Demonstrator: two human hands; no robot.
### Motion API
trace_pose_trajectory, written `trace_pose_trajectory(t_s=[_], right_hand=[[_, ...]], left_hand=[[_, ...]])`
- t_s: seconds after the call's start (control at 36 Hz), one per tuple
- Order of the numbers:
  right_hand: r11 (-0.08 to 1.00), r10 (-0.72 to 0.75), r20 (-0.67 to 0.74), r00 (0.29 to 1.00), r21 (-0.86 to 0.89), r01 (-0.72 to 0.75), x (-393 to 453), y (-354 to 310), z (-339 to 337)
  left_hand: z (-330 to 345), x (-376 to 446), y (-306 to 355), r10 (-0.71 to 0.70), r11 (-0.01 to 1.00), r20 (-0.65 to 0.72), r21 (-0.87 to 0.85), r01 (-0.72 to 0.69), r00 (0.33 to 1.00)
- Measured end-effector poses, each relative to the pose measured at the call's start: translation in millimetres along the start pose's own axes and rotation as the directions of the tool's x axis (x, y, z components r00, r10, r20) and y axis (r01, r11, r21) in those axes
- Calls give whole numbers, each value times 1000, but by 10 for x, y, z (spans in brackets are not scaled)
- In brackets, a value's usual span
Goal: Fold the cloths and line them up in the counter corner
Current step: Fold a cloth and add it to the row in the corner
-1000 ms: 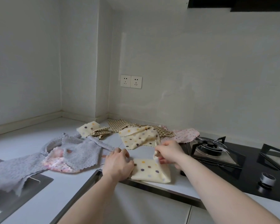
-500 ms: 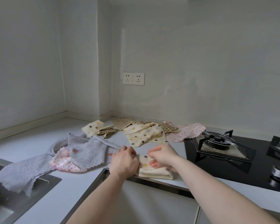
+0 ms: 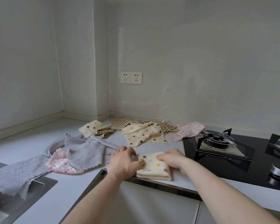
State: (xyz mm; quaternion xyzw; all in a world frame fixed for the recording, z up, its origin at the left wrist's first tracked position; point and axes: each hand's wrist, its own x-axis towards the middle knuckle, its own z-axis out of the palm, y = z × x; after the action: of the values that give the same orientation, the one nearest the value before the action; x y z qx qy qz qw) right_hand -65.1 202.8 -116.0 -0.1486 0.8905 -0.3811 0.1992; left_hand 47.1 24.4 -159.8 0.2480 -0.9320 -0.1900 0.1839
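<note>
Folded dotted cloth [image 3: 153,167] is pinched at both ends by left hand [image 3: 124,162] and right hand [image 3: 172,159]; the corner lies far-left across the table [image 3: 31,143].

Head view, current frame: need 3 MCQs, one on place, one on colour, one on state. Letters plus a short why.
1. Where does the folded dotted cloth lie?
A. in the sink
B. at the counter's front edge, left of the hob
C. on the burner

2. What colour is the cloth draped over the sink rim?
A. grey
B. green
C. black

3. What are the hands doing?
A. both hang idle
B. both lie on the folded cloth
C. one turns the hob knob

Answers:
1 B: it sits by the counter edge beside the hob.
2 A: the grey cloth hangs over the sink.
3 B: the left hand and right hand both rest on it.
</note>
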Motion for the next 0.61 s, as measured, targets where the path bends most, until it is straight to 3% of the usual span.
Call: trace_pose_trajectory(t_s=[0.11,0.28,0.47,0.61], right_hand=[[999,39,70,997,-13,-38,55,-9,-3],[996,-42,60,997,83,37,75,20,-100],[996,-28,65,997,86,22,114,101,-123],[962,-95,80,992,262,71,144,157,-100]], left_hand=[[19,-13,-9,-23,999,5,-22,23,1000],[1,18,-3,-35,997,-1,-70,35,999],[6,30,-38,-29,996,24,-79,30,999],[1,39,-37,-26,995,27,-96,28,999]])
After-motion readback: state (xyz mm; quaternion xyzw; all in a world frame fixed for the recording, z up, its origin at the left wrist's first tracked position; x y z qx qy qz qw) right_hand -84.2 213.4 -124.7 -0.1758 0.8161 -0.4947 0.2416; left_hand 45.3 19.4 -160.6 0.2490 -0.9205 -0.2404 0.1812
